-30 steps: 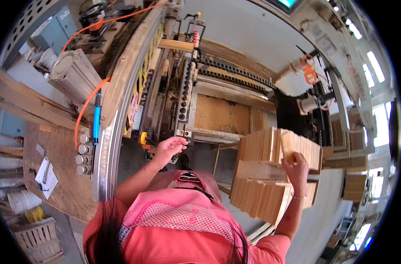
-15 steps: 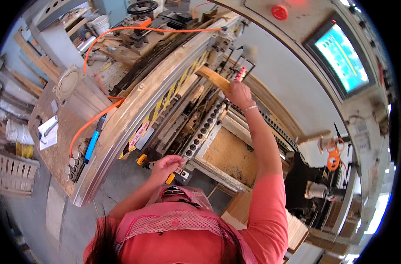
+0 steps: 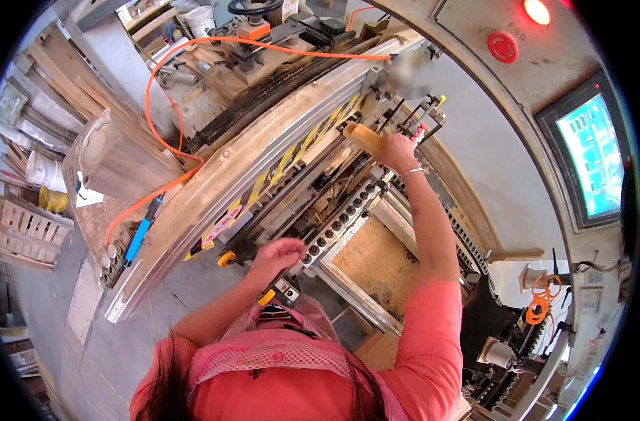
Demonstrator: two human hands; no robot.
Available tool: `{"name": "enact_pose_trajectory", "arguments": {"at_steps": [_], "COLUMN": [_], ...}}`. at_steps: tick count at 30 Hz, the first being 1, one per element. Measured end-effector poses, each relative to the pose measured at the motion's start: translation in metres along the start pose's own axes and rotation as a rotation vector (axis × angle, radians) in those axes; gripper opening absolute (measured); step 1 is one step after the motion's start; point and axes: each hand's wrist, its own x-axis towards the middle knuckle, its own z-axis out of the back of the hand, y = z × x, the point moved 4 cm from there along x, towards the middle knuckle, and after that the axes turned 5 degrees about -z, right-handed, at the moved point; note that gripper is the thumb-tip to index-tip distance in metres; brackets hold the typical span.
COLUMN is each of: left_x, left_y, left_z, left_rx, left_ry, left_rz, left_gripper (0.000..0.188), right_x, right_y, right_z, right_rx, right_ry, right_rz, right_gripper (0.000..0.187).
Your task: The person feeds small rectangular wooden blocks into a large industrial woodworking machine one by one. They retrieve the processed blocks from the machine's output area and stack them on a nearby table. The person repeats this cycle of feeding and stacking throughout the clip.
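My right hand (image 3: pixel 394 151) is stretched out over the machine bed, its fingers closed round a short, light-coloured piece of wood (image 3: pixel 362 136). The piece points away to the left from the fist. Just beyond the knuckles are small red-tipped parts (image 3: pixel 420 132) on the machine. My left hand (image 3: pixel 281 255) is lower and nearer my body, beside the near end of a rail with a row of dark round knobs (image 3: pixel 338 223). Motion smears its bent fingers; no object shows in it. Below that hand is a small control box (image 3: pixel 286 290) with a yellow part.
A long wooden-topped beam (image 3: pixel 243 154) with yellow-black striping runs along the left. An orange hose (image 3: pixel 278 46) and a blue tool (image 3: pixel 142 233) lie there. A sawdust-covered panel (image 3: pixel 376 261) sits inside the frame. To the right are a lit screen (image 3: pixel 591 156) and a red button (image 3: pixel 502 46).
The view has shifted, so the screen and red button sit farther right. The wood in my right hand looks shorter, seen more end-on. My left hand's fingers have curled in.
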Motion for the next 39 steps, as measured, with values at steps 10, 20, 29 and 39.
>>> {"name": "enact_pose_trajectory", "arguments": {"at_steps": [10, 20, 29, 39], "left_x": [0.102, 0.035, -0.031, -0.039], "left_y": [-0.001, 0.012, 0.030, 0.034], "left_z": [-0.047, -0.021, 0.006, 0.012], "left_rx": [-0.483, -0.310, -0.164, -0.032], "left_ry": [0.151, -0.058, -0.125, -0.063], "left_rz": [-0.016, -0.062, -0.229, -0.343], "left_gripper": [0.043, 0.043, 0.032, 0.038], "right_x": [-0.154, -0.061, 0.038, 0.031], "right_y": [0.079, 0.040, 0.026, 0.024], "right_z": [0.047, 0.039, -0.020, -0.020], "right_rx": [0.623, 0.249, 0.064, 0.083], "right_ry": [0.244, 0.061, 0.019, -0.005], "right_rz": [0.259, -0.009, -0.107, -0.078], "right_gripper": [0.045, 0.035, 0.038, 0.043]}}
